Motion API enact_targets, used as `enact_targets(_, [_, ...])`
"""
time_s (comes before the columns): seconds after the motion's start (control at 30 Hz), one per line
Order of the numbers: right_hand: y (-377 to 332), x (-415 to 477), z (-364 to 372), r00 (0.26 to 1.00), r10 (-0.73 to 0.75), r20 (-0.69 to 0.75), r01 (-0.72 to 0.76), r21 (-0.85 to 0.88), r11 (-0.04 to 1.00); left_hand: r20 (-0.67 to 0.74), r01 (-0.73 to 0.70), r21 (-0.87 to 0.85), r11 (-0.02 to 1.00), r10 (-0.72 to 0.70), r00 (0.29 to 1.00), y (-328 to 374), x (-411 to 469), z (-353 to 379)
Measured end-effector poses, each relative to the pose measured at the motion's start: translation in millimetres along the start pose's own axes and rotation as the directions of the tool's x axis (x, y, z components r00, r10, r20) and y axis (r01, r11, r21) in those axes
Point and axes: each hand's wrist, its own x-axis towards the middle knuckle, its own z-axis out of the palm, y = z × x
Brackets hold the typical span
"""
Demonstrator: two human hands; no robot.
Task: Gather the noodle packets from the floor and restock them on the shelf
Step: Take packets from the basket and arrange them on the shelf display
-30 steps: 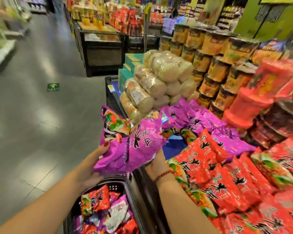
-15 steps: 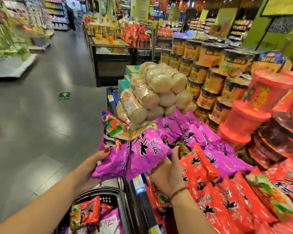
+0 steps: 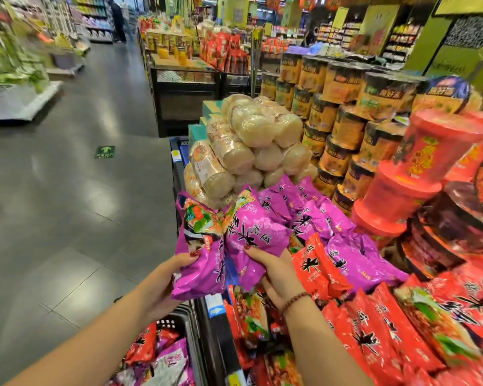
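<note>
Supermarket floor (image 3: 67, 218) of dark grey tiles runs along the left side, and a low display shelf (image 3: 216, 313) fills the right side. On the shelf stand stacked cup-noodle tubs (image 3: 343, 129), red noodle bowls (image 3: 396, 196) and a heap of round noodle cakes (image 3: 243, 151) in clear wrap. In front of these lie a row of purple packets (image 3: 315, 215) and a wider field of red packets (image 3: 374, 330), sorted by colour.

A black basket (image 3: 183, 320) sits below the hands, beside the shelf edge, with mixed packets (image 3: 156, 358) inside. I judge these are the gathered ones, not yet restocked.

The left hand (image 3: 162, 285) grips one purple noodle packet (image 3: 201, 246), thumb on its front face. The right hand (image 3: 276, 274) grips a second purple noodle packet (image 3: 254, 235) in the same manner. Both are held upright and side by side, touching, probably so they go together into the purple row.

Compared with one second ago, the two packets are now closer to the purple row, with the right one overlapping its front. The right thumb, hidden then, now lies on the packet's front.
</note>
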Motion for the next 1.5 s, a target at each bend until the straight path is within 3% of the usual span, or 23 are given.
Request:
enact_targets(0.1, [-18, 15, -26, 0.998, -0.012, -0.063, 0.01, -0.038, 0.999, -0.042, -0.006, -0.082, 0.997, 0.003, 0.999, -4, 7, 1])
enact_targets(0.23, [-47, 42, -65, 0.989, -0.002, -0.15, -0.035, -0.241, 0.97, -0.119, -0.01, -0.184, 0.983, -0.012, 0.993, -10, 17, -6])
enact_targets(0.43, [-81, 77, -89, 0.986, 0.137, -0.092, -0.165, -0.535, 0.829, -0.163, -0.001, -0.261, 0.965, -0.043, 0.986, -18, 34, -11])
enact_targets(0.47, [-83, 86, -90, 0.982, 0.142, -0.121, -0.187, -0.625, 0.758, -0.16, 0.003, -0.247, 0.969, -0.044, 0.986, -18, 36, -9])
enact_targets(0.53, [-85, 98, -87, 0.98, 0.081, -0.183, -0.198, -0.837, 0.511, -0.135, 0.01, -0.218, 0.976, -0.04, 0.99, -17, 37, -6])
enact_targets(0.6, [-82, 104, -80, 0.978, -0.096, -0.186, -0.167, -0.969, 0.179, -0.128, 0.008, -0.208, 0.978, -0.035, 0.991, -16, 41, -8])
enact_targets(0.67, [-73, 99, -71, 0.94, -0.315, -0.13, -0.161, -0.984, -0.074, -0.131, 0.006, -0.2, 0.98, -0.033, 0.991, -17, 44, -12])
enact_targets(0.73, [-53, 93, -62, 0.849, -0.517, 0.108, -0.126, -0.909, -0.398, -0.137, 0.001, -0.191, 0.982, -0.028, 0.99, -17, 48, -16])
enact_targets(0.8, [-34, 85, -50, 0.811, -0.483, 0.332, 0.005, -0.828, -0.561, -0.126, -0.006, -0.197, 0.98, -0.02, 0.992, -16, 50, -16])
enact_targets(0.87, [-17, 80, -41, 0.905, -0.252, 0.344, 0.134, -0.79, -0.598, -0.12, 0.002, -0.197, 0.98, -0.027, 0.992, -15, 54, -15])
enact_targets(0.93, [-5, 81, -43, 0.968, -0.084, 0.236, 0.14, -0.788, -0.6, -0.115, 0.011, -0.208, 0.978, -0.036, 0.993, -15, 57, -15])
enact_targets(1.03, [-6, 90, -54, 0.984, -0.043, 0.173, 0.118, -0.813, -0.57, -0.122, 0.022, -0.203, 0.979, -0.047, 0.991, -15, 62, -15])
enact_targets(1.23, [-26, 109, -80, 0.981, -0.01, 0.193, 0.156, -0.821, -0.55, -0.124, 0.045, -0.172, 0.984, -0.067, 0.99, -16, 73, -21])
enact_targets(1.5, [-18, 111, -68, 0.997, 0.01, 0.075, 0.071, -0.883, -0.464, -0.088, 0.066, -0.189, 0.98, -0.084, 0.993, -19, 76, -11])
